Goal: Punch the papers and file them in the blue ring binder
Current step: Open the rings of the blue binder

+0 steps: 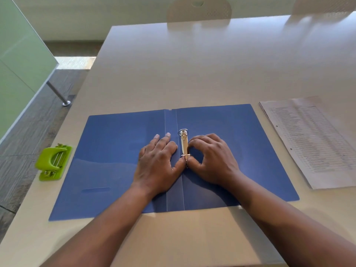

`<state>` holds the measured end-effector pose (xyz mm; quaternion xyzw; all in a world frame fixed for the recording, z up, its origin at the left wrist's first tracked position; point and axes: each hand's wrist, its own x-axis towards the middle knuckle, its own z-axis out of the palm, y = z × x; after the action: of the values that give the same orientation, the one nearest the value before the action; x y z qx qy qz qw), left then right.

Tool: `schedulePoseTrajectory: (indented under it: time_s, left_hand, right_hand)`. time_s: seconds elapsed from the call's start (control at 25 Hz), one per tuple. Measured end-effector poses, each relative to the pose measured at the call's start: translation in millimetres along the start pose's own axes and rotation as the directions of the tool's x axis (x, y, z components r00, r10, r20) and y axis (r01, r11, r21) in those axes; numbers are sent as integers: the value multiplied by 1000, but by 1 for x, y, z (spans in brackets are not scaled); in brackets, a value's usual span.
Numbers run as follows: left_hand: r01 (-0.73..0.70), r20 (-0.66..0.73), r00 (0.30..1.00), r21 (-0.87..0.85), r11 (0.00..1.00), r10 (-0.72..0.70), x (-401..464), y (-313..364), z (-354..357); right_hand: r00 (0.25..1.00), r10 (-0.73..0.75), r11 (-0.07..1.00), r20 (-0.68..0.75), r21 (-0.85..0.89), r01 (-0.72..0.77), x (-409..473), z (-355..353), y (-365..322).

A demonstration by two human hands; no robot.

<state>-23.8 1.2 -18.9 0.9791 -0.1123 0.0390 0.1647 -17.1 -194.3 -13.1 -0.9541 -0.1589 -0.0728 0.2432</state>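
A: Obs. 1, binder. Where is it?

B: The blue ring binder (119,162) lies open and flat on the bench (192,70), directly under both hands. Its left cover spreads out to the left of the left hand, its right cover to the right of the right hand.

A: Ring mechanism?

B: The metal ring mechanism (184,145) sits just right of the spine folds, between the two hands. The far ring (183,132) stands beyond the fingertips. The near ring (185,155) is right at the thumbs.

A: Left hand?

B: The left hand (157,160) rests palm down on the binder, fingers straight and close together, pointing away from the body. Its thumb reaches across to the near ring and touches it.

A: Right hand?

B: The right hand (211,157) has its fingers curled inward against the mechanism; thumb and forefinger pinch at the near ring. Whether the ring is parted or closed, I cannot tell.

A: Papers?

B: The stack of papers (312,139) lies on the bench well to the right of the right hand, just past the binder's right edge. It is printed with lines, and two punched holes show along the side facing the binder.

A: Punch?

B: The green hole punch (53,162) stands to the left of the left hand, at the binder's left edge.
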Motion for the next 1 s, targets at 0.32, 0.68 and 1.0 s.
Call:
schedulePoseTrajectory:
  time_s: [0.32, 0.68, 1.0]
  left_hand:
    - [11, 14, 1000, 7, 1000, -11, -1, 0, 1]
    - [13, 14, 1000, 1, 1000, -13, -1, 1, -4]
    - [-36, 80, 996, 63, 997, 31, -4, 1, -8]
  right_hand:
    - [1000, 12, 1000, -3, 11, -12, -2, -2, 0]
    - [999, 9, 1000, 53, -5, -9, 1, -3, -1]
    - [998, 24, 999, 57, 23, -25, -1, -8, -2]
